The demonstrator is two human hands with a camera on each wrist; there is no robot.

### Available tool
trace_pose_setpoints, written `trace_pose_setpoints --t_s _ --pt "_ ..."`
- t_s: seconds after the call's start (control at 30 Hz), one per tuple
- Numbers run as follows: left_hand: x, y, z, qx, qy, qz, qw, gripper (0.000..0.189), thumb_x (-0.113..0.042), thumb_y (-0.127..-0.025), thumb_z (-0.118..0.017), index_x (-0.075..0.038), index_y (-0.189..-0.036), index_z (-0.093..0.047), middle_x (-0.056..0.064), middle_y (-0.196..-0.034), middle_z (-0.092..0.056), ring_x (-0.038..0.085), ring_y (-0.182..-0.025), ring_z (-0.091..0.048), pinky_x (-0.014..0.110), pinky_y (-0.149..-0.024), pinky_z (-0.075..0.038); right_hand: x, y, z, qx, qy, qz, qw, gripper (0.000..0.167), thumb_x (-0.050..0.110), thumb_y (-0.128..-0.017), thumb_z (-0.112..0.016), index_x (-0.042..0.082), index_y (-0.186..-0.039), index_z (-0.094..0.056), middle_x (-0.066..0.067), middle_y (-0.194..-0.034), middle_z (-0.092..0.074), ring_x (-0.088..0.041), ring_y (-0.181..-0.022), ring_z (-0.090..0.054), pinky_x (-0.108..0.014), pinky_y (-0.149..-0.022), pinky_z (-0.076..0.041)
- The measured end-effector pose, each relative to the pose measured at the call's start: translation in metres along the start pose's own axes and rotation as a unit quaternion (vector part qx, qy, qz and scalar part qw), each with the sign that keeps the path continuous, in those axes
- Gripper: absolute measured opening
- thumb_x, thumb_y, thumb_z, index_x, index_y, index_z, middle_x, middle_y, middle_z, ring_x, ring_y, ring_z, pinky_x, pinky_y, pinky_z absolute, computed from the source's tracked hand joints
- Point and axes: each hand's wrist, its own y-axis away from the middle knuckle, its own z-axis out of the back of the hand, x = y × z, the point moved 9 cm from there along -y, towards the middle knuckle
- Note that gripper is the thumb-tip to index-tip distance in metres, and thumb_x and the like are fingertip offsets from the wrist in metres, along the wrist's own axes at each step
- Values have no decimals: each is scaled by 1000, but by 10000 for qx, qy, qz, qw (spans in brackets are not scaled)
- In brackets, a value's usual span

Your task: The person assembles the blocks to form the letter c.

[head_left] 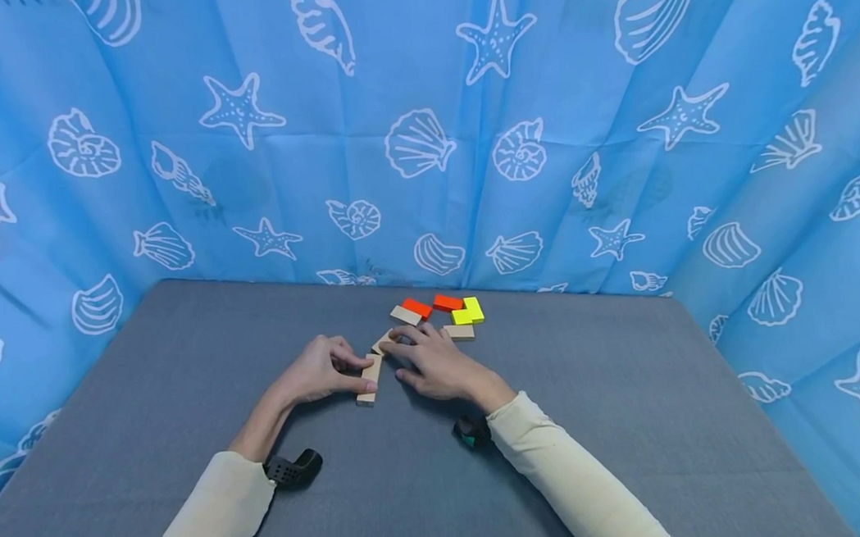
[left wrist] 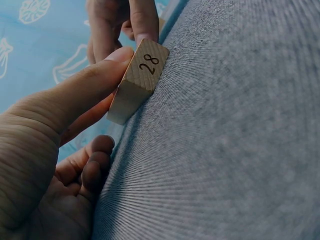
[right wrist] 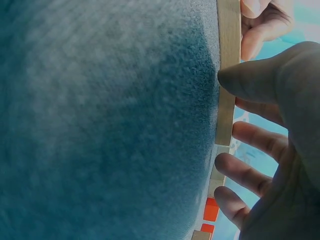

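Note:
A long pale wooden block (head_left: 369, 381), with "28" on its end face, lies on the grey cloth. My left hand (head_left: 318, 372) pinches it between thumb and fingers; in the left wrist view its thumb presses against the block (left wrist: 145, 67). A second wooden block (head_left: 383, 340) lies at an angle just past the first one's far end. My right hand (head_left: 442, 365) reaches over this second block, its forward fingertips touching it. Its fingers look extended and spread, the thumb apart in the head view. In the right wrist view a wooden block (right wrist: 227, 117) stands behind that thumb.
Beyond the hands a bent row continues: a wooden block (head_left: 405, 316), a red block (head_left: 418, 308), another red block (head_left: 448, 302), yellow blocks (head_left: 462, 317) and a wooden block (head_left: 460, 332). A blue shell-patterned curtain (head_left: 424, 178) borders the grey table (head_left: 595, 423).

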Motion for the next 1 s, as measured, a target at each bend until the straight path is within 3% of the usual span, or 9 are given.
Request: trace_pose_setpoints --t_s 0.17,0.37,0.63,1.0 --pt "0 0 0 0 29 -10 10000 40 -34 -75 -92 -13 -107 -81 1 -89 -65 20 -81 -57 35 -70 -46 -1 1 3 -120 -139 27 9998 54 29 -102 -64 23 -153 -49 -5 -155 -42 -29 -133 -38 -52 -104 -34" --pt "0 -1 0 -8 43 24 10000 40 -34 -75 -92 -13 -108 -81 2 -89 -65 20 -81 -57 35 -69 -46 -12 -4 19 -694 -285 -307 9967 49 13 -99 -63 15 -148 -55 -9 -149 -48 -32 -125 -41 -54 -102 -32" --pt "2 0 0 -18 11 39 10000 41 -34 -74 -93 -13 -108 -81 2 -89 -65 19 -81 -56 34 -69 -45 -31 -12 14 -331 117 -1088 9934 57 17 -100 -59 12 -155 -44 -10 -154 -41 -34 -134 -35 -56 -103 -29" --pt "2 1 1 -49 4 -18 10000 41 -32 -76 -92 -11 -109 -81 4 -89 -65 19 -80 -56 32 -69 -46 -37 -1 17 -505 326 -984 9933 50 14 -97 -61 16 -147 -56 -6 -148 -48 -31 -133 -39 -52 -95 -30"
